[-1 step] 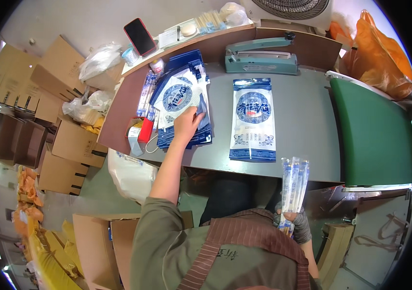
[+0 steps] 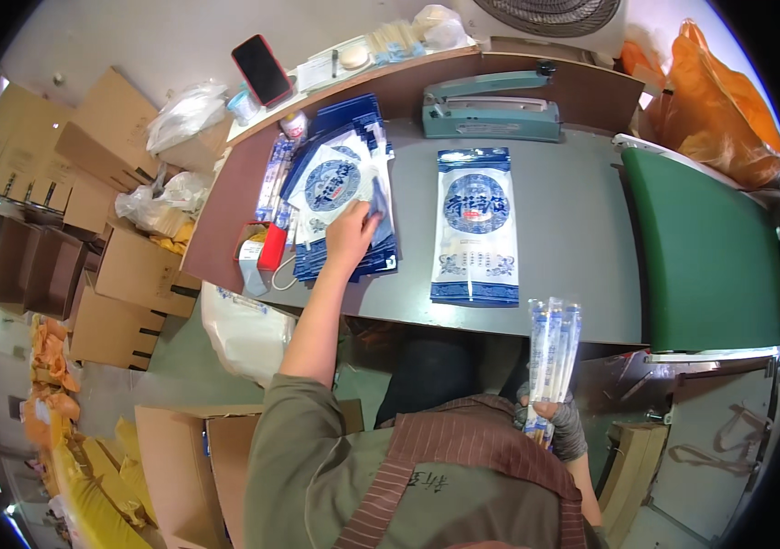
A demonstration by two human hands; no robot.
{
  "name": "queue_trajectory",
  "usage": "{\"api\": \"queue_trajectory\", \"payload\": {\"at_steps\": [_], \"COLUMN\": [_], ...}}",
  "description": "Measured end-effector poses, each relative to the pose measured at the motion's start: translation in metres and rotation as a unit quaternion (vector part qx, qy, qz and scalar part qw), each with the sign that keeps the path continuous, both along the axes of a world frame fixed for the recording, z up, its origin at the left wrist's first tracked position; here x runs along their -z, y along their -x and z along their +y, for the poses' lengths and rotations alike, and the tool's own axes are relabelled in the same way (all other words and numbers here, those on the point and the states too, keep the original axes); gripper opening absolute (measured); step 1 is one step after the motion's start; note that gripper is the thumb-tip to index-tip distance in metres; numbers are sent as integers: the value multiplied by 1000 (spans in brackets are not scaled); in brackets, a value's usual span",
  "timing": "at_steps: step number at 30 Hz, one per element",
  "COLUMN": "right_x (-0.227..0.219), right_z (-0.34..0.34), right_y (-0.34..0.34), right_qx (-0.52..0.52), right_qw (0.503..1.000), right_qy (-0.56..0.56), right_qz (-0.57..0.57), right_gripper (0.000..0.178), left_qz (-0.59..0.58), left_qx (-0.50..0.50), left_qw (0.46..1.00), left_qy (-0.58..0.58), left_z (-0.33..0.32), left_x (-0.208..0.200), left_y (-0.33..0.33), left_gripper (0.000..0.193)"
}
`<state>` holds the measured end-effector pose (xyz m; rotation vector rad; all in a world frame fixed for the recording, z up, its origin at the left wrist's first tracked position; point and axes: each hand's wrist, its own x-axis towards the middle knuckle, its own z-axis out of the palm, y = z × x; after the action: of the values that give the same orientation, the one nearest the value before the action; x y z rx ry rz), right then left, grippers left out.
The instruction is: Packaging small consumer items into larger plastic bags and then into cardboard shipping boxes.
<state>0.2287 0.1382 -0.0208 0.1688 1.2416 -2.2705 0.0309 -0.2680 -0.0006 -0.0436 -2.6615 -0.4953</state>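
Note:
My left hand [image 2: 350, 236] rests on a fanned stack of blue-and-white printed pouches [image 2: 327, 183] at the left of the table. Its fingers curl closed at the right side of the stack and appear to pinch a pouch edge. A single pouch of the same kind [image 2: 475, 229] lies flat and straight at the middle. In front of the table's near edge, my right hand [image 2: 547, 416], in a grey covering that leaves the fingers bare, grips a bundle of chopsticks in clear, blue-printed sleeves [image 2: 554, 352]. The bundle stands nearly upright.
A teal bar sealer [image 2: 491, 117] stands at the back of the grey tabletop [image 2: 577, 229]. Left of the stack are more wrapped sticks [image 2: 273, 178] and a small red box [image 2: 271, 247]. A phone [image 2: 262, 70] leans on the rear ledge. A green panel [image 2: 705, 252] borders the right side.

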Motion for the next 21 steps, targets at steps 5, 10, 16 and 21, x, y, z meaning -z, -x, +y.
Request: {"api": "queue_trajectory", "payload": {"at_steps": [5,10,16,21], "right_x": [-16,-21,-16,-4], "right_z": [8,21,22,35], "right_y": [4,17,43,39], "right_qx": [40,204,154,15], "right_qw": [993,940,728,705], "right_qy": [-81,-229,-586,-694], "right_qz": [71,153,320,143], "right_gripper": [54,49,57,59], "left_qz": [83,-42,-176,-413], "left_qx": [43,324,419,335], "left_qw": [994,944,855,721], "left_qy": [-56,-48,-248,-444], "left_z": [85,225,280,264], "left_x": [-37,0,15,34], "left_y": [1,-20,-30,-2], "left_gripper": [10,13,20,39]}}
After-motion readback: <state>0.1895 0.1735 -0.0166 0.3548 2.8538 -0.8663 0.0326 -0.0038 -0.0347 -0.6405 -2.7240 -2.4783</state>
